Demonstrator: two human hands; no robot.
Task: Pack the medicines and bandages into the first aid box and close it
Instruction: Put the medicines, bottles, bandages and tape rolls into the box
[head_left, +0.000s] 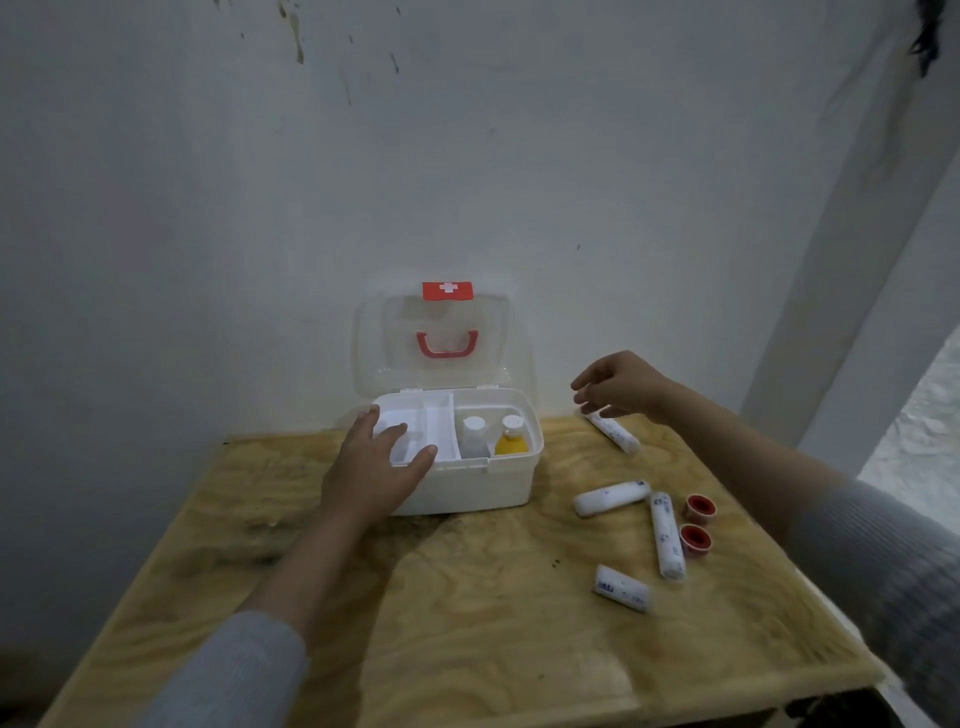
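Observation:
The white first aid box (483, 483) stands on the wooden table with its clear lid (441, 338) raised against the wall. Inside its right compartment are a white bottle (474, 434) and a yellow bottle (511, 436). My left hand (376, 467) rests flat on the box's front left rim, fingers spread over the white tray. My right hand (621, 387) hovers with fingers apart just above a wrapped bandage roll (613, 431). Three more bandage rolls (613, 498), (666, 535), (621, 588) and two red tape rolls (700, 507), (695, 539) lie to the right.
The table (467, 623) stands in a corner, with the white wall right behind the box. A white post (841, 291) rises at the right. The table's front edge and right edge are close to the bandage rolls.

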